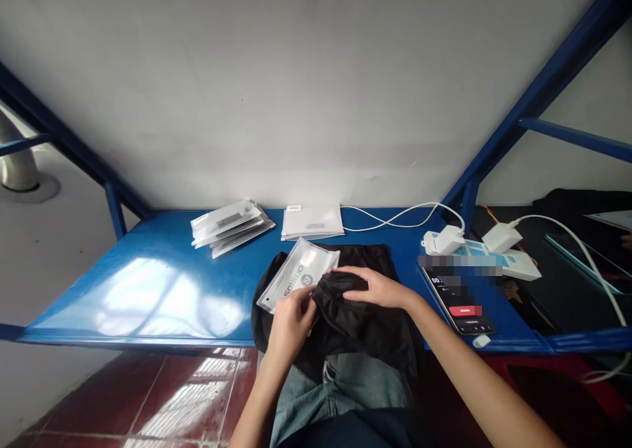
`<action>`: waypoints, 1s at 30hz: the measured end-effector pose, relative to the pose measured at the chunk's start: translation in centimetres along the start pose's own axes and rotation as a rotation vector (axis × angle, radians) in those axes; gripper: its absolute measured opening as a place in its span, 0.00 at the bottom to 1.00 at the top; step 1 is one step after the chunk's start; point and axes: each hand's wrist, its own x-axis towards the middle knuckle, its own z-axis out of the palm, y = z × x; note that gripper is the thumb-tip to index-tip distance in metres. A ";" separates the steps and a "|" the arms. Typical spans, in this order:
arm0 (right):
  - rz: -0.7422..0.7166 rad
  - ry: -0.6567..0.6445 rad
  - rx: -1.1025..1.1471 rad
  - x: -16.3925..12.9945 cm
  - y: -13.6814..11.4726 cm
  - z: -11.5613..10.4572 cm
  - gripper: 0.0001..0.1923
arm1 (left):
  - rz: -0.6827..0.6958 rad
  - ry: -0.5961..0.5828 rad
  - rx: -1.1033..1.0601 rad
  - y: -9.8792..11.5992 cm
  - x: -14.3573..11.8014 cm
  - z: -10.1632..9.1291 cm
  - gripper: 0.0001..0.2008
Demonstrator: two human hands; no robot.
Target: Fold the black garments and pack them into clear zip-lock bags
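Head camera, looking down at a blue table [162, 270] set against a pale wall. Near the table's front edge, a person's two bare hands work on a bundle of black fabric [355, 316]. The left hand [290, 323] pinches the near end of a frosted plastic pouch [299, 273] with printed lettering; the pouch lies partly over the fabric and angles away to the left. The right hand [375, 286] lies flat, fingers together, pressing a folded bunch of the fabric right beside the pouch's mouth. Whether any fabric is inside yet cannot be told.

To do this well, it seems wise to keep the fold tight and narrow under the right hand, hold the pouch mouth spread with the left, and feed the fabric straight in so it does not bunch at the opening.

At the back lie a fanned stack of packets [230, 227] and a white stack [312, 222]. To the right sit a phone [461, 303] and a power strip [486, 253] with chargers.
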 end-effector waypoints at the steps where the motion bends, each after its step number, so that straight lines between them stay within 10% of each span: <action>1: -0.009 -0.030 -0.047 0.3 -0.1 0.6 0.29 | -0.034 0.058 -0.021 -0.1 -0.1 0.2 0.14; 7: -0.038 -0.004 -0.238 0.8 -0.9 1.5 0.26 | -0.022 0.274 -0.062 -0.1 -0.7 1.1 0.14; 16: 0.210 0.097 0.065 2.6 -0.6 2.4 0.23 | 0.231 0.262 0.116 0.4 -1.4 1.5 0.14; 22: 0.098 0.156 0.016 2.6 -1.2 4.1 0.23 | 0.206 0.261 0.089 1.3 -1.7 0.2 0.13; 30: 0.162 0.342 0.028 3.5 1.8 3.8 0.21 | 0.031 0.209 0.583 0.8 -3.9 -0.2 0.11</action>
